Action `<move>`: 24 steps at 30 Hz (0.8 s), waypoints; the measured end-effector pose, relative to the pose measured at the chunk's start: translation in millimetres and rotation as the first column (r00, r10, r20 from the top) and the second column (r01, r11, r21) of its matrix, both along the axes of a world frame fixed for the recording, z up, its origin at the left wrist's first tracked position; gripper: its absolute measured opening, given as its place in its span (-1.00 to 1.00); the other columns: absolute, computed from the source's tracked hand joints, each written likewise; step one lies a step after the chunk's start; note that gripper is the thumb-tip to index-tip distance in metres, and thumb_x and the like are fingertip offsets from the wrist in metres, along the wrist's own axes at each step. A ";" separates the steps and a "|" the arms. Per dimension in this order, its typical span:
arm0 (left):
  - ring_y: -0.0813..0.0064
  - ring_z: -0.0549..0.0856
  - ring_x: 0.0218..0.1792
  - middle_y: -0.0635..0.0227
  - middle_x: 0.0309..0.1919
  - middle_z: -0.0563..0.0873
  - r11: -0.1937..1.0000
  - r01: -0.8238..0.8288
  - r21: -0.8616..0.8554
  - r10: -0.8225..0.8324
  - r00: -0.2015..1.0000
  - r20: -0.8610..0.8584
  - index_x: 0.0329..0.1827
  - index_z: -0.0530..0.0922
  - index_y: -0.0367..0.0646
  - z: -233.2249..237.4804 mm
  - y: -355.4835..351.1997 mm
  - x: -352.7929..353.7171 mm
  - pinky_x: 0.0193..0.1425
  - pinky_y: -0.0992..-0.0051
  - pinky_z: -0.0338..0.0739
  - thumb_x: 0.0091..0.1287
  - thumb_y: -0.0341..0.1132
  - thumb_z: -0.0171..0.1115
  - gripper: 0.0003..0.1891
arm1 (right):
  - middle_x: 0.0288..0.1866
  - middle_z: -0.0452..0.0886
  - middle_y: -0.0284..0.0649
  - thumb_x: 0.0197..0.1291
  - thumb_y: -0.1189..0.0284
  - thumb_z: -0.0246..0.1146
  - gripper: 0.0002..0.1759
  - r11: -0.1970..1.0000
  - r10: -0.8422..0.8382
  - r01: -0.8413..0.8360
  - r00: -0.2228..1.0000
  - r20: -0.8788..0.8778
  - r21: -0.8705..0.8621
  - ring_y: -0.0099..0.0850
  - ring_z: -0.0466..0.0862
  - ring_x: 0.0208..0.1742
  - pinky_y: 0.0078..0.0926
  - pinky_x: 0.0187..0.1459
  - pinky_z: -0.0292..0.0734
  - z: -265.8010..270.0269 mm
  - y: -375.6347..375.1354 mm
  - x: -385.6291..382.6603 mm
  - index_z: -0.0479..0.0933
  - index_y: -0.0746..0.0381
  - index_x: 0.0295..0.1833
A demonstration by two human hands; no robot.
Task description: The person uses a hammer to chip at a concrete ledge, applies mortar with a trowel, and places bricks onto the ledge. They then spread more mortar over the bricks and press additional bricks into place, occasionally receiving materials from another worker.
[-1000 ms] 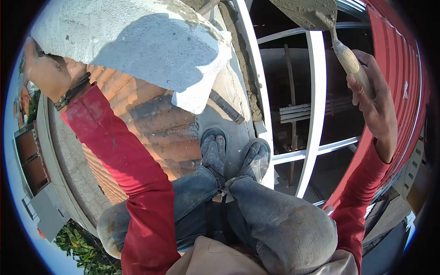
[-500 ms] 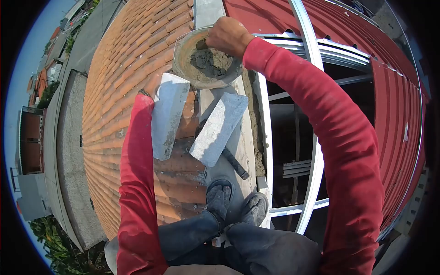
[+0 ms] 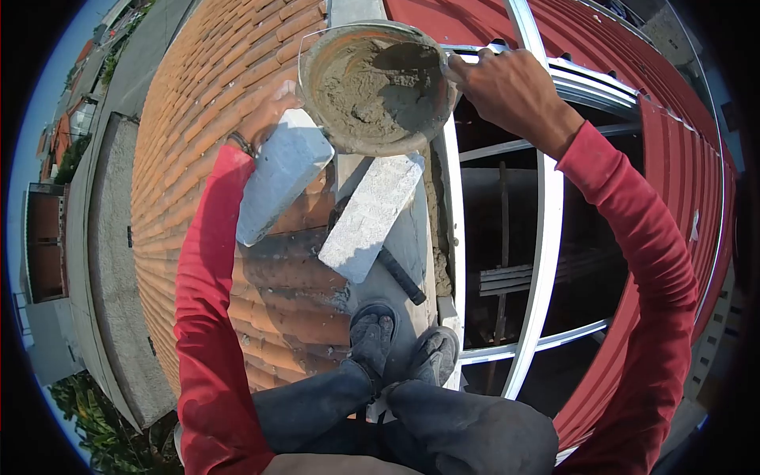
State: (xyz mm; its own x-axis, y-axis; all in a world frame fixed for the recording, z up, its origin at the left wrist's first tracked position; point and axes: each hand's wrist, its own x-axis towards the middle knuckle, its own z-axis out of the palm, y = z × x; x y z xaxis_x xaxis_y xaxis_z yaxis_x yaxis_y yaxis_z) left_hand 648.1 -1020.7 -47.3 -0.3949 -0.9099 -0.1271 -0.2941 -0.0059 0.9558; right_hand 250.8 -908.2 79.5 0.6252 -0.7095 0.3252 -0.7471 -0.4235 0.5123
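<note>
A bucket (image 3: 313, 79) holding wet grey mortar (image 3: 372, 95) stands at the top middle, its opening turned towards me. The fingers of my right hand (image 3: 514, 87) are closed at its right rim. My left hand (image 3: 267, 117) is wrapped behind the upper end of a white block (image 3: 286, 178), close to the bucket's left side; part of the hand is hidden by the block. A second white block (image 3: 374, 218) lies tilted on the ledge, across a hammer-like tool whose black handle (image 3: 402, 275) sticks out below. The tool's head is mostly hidden.
Clay roof tiles (image 3: 229, 95) slope away on my left. My sandalled feet (image 3: 372, 332) stand on a narrow concrete ledge (image 3: 408, 245). To the right, white metal beams (image 3: 546, 237) frame a dark opening, with red metal roofing (image 3: 681, 182) beyond.
My right hand has come out of the bucket to its right rim. The bucket has shifted right and tipped towards me. My left hand and its block have swung left, the lower end rising.
</note>
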 end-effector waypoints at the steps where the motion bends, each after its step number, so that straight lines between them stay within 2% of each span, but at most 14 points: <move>1: 0.52 0.61 -0.15 0.34 -0.19 0.65 0.982 -0.128 -0.137 0.120 0.991 -0.066 0.08 0.53 -0.22 3.5 5.8 -17.7 -0.05 0.54 0.45 0.34 -0.20 0.16 -0.65 | -0.54 0.65 -0.23 0.22 0.41 0.25 -0.91 0.995 0.002 0.002 0.999 -0.042 0.099 -0.39 0.73 -0.48 -0.44 -0.49 0.57 -3.6 -2.6 3.8 0.64 0.15 -0.21; 2: 0.52 0.61 -0.15 0.34 -0.19 0.65 0.984 -0.117 -0.137 0.108 0.992 -0.072 0.08 0.53 -0.22 16.4 8.5 -24.3 -0.05 0.54 0.45 0.34 -0.20 0.16 -0.65 | -0.52 0.67 -0.22 0.21 0.41 0.26 -0.91 0.981 0.009 0.007 0.996 -0.084 0.196 -0.38 0.74 -0.47 -0.43 -0.47 0.58 -10.0 -3.9 8.7 0.64 0.16 -0.24; 4: 0.41 0.57 0.02 0.21 -0.05 0.62 0.975 0.199 -0.095 -0.155 0.926 0.344 0.19 0.45 -0.26 71.4 34.4 -43.0 0.14 0.44 0.40 0.36 -0.20 0.09 -0.59 | -0.52 0.66 -0.16 0.20 0.36 0.29 -0.86 0.954 -0.009 0.022 0.999 -0.047 0.299 -0.24 0.74 -0.45 -0.31 -0.41 0.62 -23.7 2.0 7.6 0.63 0.21 -0.27; 6: 0.40 0.55 0.07 0.17 -0.01 0.61 0.977 0.137 -0.162 -0.083 0.949 0.304 0.19 0.44 -0.28 64.8 55.5 -68.3 0.21 0.43 0.37 0.37 -0.21 0.06 -0.59 | -0.56 0.62 -0.08 0.21 0.31 0.30 -0.78 0.861 -0.111 -0.109 0.912 0.394 0.496 -0.05 0.70 -0.45 -0.16 -0.32 0.64 -27.4 5.4 -5.0 0.61 0.27 -0.26; 8: 0.39 0.53 0.12 0.12 0.02 0.59 0.973 0.048 -0.226 0.014 0.964 0.266 0.19 0.44 -0.30 53.4 60.2 -67.3 0.27 0.42 0.33 0.37 -0.22 0.02 -0.59 | -0.52 0.63 0.02 0.24 0.27 0.30 -0.71 0.794 -0.229 -0.058 0.894 0.385 0.606 0.06 0.69 -0.40 -0.08 -0.23 0.63 -26.5 12.4 -9.6 0.63 0.32 -0.17; 10: 0.40 0.53 0.11 0.12 0.01 0.58 0.967 0.014 -0.256 -0.018 1.000 -0.012 0.20 0.42 -0.38 29.1 53.7 -59.8 0.31 0.48 0.31 0.44 -0.18 0.03 -0.56 | -0.40 0.67 0.09 0.28 0.27 0.28 -0.68 0.693 -0.281 -0.168 0.833 0.476 0.702 0.04 0.72 -0.32 -0.10 -0.18 0.62 -27.8 17.2 -16.8 0.64 0.33 -0.09; 11: 0.46 0.53 0.09 0.20 0.02 0.58 0.961 -0.172 -0.218 0.184 0.982 0.036 0.21 0.42 -0.37 19.6 51.6 -55.9 0.29 0.51 0.32 0.50 -0.10 0.02 -0.53 | -0.36 0.68 0.13 0.29 0.26 0.28 -0.65 0.692 -0.261 -0.161 0.853 0.452 0.704 0.00 0.73 -0.31 -0.12 -0.18 0.62 -28.9 15.6 -18.0 0.63 0.36 -0.04; 14: 0.48 0.50 0.17 0.22 0.13 0.57 0.997 0.022 -0.069 -0.021 1.000 0.012 0.28 0.41 -0.38 47.1 51.9 -57.0 0.35 0.50 0.27 0.52 -0.03 0.03 -0.46 | -0.45 0.66 0.09 0.30 0.26 0.28 -0.62 0.596 -0.286 -0.306 0.782 0.553 0.742 -0.03 0.73 -0.35 -0.16 -0.15 0.62 -30.8 4.3 -13.1 0.62 0.41 -0.07; 15: 0.52 0.48 0.22 0.24 0.19 0.56 1.000 0.025 -0.003 -0.025 0.998 0.054 0.34 0.39 -0.37 49.4 50.5 -55.3 0.38 0.49 0.26 0.52 -0.05 0.03 -0.45 | -0.43 0.70 -0.09 0.38 0.23 0.27 -0.57 0.637 -0.162 -0.385 0.780 0.604 0.668 -0.34 0.66 -0.58 -0.42 -0.38 0.63 -45.7 -1.7 -16.3 0.63 0.42 0.06; 16: 0.52 0.48 0.22 0.24 0.19 0.56 0.999 0.031 -0.007 -0.031 0.998 0.055 0.34 0.39 -0.37 62.1 60.1 -65.0 0.38 0.49 0.26 0.52 -0.05 0.03 -0.45 | -0.43 0.70 -0.09 0.38 0.23 0.27 -0.57 0.642 -0.164 -0.381 0.779 0.605 0.665 -0.34 0.66 -0.58 -0.42 -0.38 0.63 -35.8 3.1 -9.6 0.63 0.42 0.06; 18: 0.51 0.47 0.25 0.22 0.24 0.55 0.984 -0.022 -0.175 0.049 0.988 0.149 0.41 0.33 -0.37 84.1 79.6 -82.9 0.40 0.48 0.25 0.51 -0.05 0.05 -0.40 | -0.54 0.61 -0.22 0.44 0.13 0.20 -0.50 0.322 -0.633 -0.257 0.658 0.409 0.911 -0.50 0.58 -0.70 -0.55 -0.62 0.53 -21.4 14.6 5.0 0.64 0.42 0.06; 19: 0.51 0.47 0.25 0.22 0.24 0.55 0.985 -0.014 -0.171 0.041 0.987 0.154 0.41 0.33 -0.37 86.6 78.4 -82.8 0.40 0.48 0.25 0.51 -0.05 0.05 -0.40 | -0.60 0.50 -0.33 0.47 0.07 0.13 -0.45 0.294 -0.667 -0.351 0.590 0.454 0.889 -0.64 0.50 -0.75 -0.70 -0.77 0.40 -31.0 16.1 1.9 0.63 0.40 0.09; 20: 0.47 0.46 0.29 0.18 0.28 0.51 0.994 -0.002 -0.108 0.015 0.993 0.118 0.44 0.28 -0.38 86.4 77.5 -82.7 0.43 0.47 0.23 0.50 -0.04 0.05 -0.36 | -0.60 0.50 -0.33 0.47 0.07 0.13 -0.45 0.289 -0.674 -0.351 0.585 0.450 0.890 -0.64 0.50 -0.75 -0.70 -0.77 0.40 -34.2 20.9 2.0 0.63 0.40 0.09; 24: 0.36 0.40 0.39 0.05 0.41 0.39 0.996 -0.069 -0.056 0.075 0.992 0.105 0.54 0.09 -0.44 74.8 73.6 -77.8 0.50 0.46 0.14 0.49 0.01 0.06 -0.22 | -0.60 0.52 -0.29 0.42 0.11 0.22 -0.47 0.230 -0.865 -0.569 0.253 0.434 0.790 -0.63 0.47 -0.75 -0.68 -0.77 0.40 -45.5 35.2 2.8 0.60 0.47 0.00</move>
State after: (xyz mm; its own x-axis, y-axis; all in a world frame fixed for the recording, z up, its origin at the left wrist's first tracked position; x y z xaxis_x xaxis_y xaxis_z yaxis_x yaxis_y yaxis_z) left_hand 570.3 -947.1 27.5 -0.3149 -0.9420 -0.1163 -0.3950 0.0186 0.9185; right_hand 253.6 -873.0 34.0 0.3072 -0.8489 -0.4301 -0.3488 0.3201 -0.8809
